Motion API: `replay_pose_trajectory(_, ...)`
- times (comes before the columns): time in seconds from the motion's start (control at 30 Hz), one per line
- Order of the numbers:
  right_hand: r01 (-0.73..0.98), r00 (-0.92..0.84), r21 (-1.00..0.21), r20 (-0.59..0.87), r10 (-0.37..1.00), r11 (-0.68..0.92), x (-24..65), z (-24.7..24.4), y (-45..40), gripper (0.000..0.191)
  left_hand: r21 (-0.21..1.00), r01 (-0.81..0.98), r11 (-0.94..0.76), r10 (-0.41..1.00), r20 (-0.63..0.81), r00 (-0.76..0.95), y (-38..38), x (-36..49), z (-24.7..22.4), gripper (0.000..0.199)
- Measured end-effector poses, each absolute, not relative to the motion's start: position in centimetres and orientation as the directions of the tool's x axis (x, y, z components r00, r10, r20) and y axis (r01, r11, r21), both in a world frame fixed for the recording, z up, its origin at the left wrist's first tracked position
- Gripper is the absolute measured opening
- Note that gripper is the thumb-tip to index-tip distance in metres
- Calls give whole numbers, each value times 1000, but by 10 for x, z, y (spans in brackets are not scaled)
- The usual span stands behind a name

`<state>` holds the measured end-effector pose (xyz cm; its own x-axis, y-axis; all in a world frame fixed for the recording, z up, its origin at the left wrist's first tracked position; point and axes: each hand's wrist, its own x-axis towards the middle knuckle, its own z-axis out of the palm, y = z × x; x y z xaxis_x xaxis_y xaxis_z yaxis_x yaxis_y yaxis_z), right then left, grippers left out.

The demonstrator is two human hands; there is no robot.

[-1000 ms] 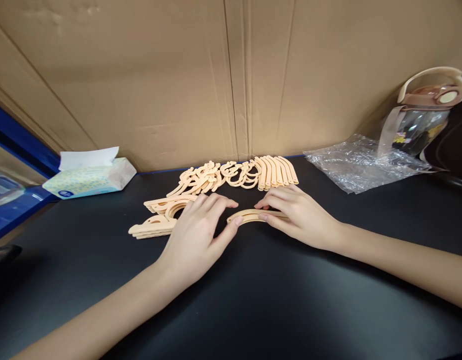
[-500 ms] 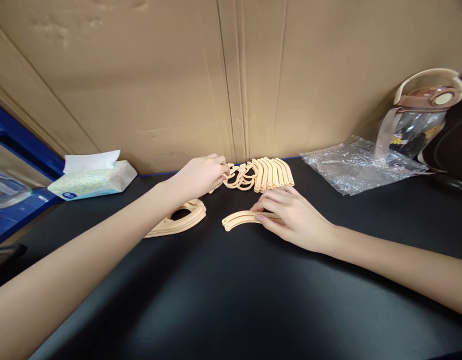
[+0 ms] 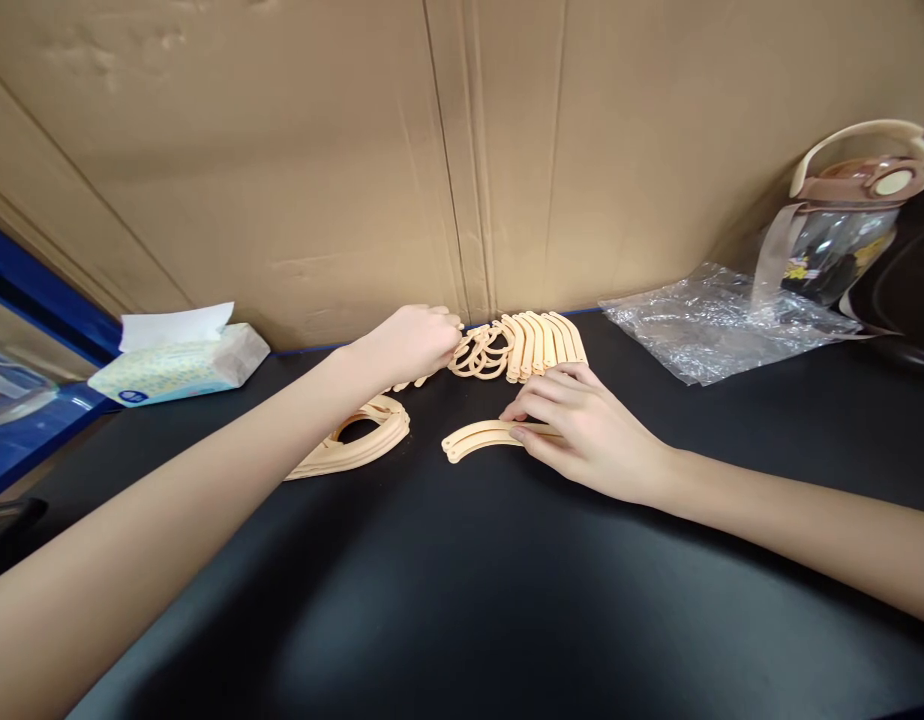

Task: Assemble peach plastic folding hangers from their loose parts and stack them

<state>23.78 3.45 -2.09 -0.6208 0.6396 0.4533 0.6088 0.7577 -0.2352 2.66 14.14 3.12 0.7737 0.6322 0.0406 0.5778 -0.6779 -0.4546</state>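
Pale beige and slim, two curved pieces [image 3: 477,436] are seen from the head on the black desk [image 3: 507,590], laid left to right, bowed away from the wearer, holed tips pointed left. Their right part is pinched by the right hand [image 3: 586,430]. Beside looped pieces [image 3: 479,354], the left hand's [image 3: 413,345] grip cannot be told.

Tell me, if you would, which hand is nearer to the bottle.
Right: the right hand holds the curved strips, left of the bottle and closer to the person; the left hand is farther left, near the cardboard.
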Motion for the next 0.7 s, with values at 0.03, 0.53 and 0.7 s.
replay_pose_trajectory(0.03,609,-620,-235,453,640,757,238,-21,35,15,-455,577,-678,634,37,773,143,27,31,24)
replay_pose_trajectory(0.53,616,-612,-213,477,631,758,238,-22,34,14,-475,580,-662,601,125,789,132,26,41,18)
replay_pose_trajectory(0.7,631,-591,-207,497,636,748,238,-24,35,13,-475,559,-680,556,164,815,99,25,51,17)
